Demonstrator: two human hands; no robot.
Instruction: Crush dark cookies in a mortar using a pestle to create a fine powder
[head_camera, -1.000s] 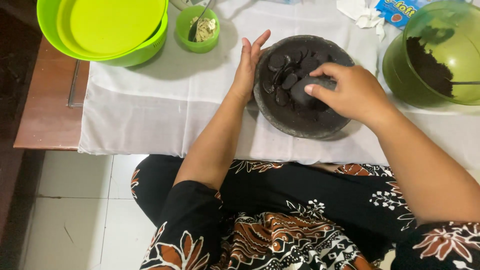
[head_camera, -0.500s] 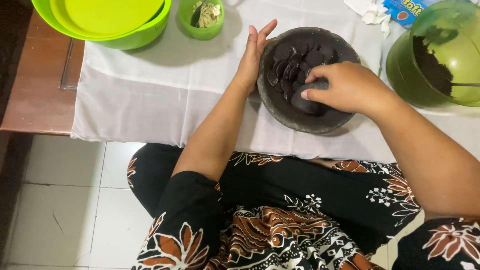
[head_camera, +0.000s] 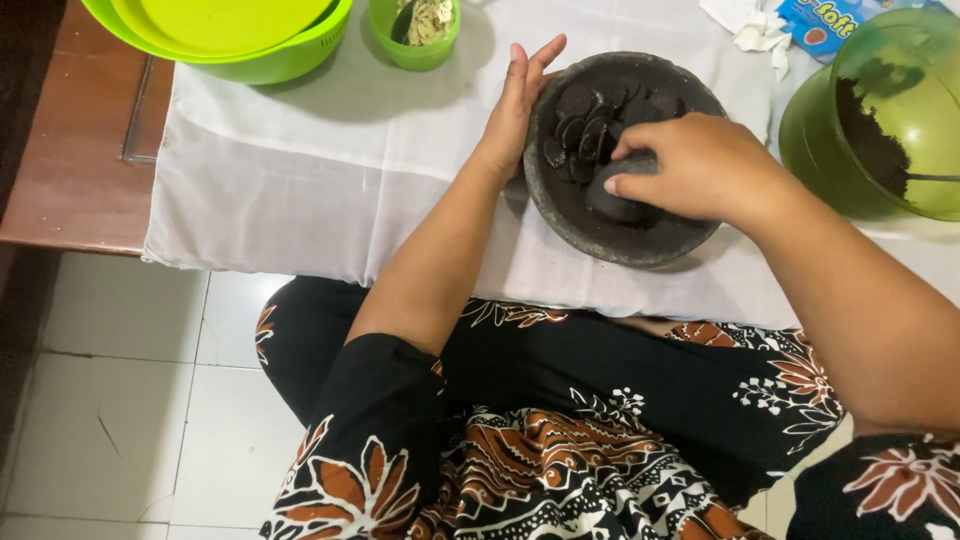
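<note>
A grey stone mortar sits on a white cloth and holds several dark round biscuits. My right hand grips a dark stone pestle pressed into the near part of the bowl. My left hand lies flat against the mortar's left outer wall, fingers straight and pointing away from me.
A green transparent bowl with dark crumbs and a spoon stands at the right. Stacked lime-green bowls and a small green cup of pale pieces stand at the back left. A blue packet and crumpled tissue lie behind. Brown table wood shows left.
The pestle and my right hand have shifted slightly within the mortar, working over the biscuits. My left hand stays against the mortar's side. The view has drifted a little.
</note>
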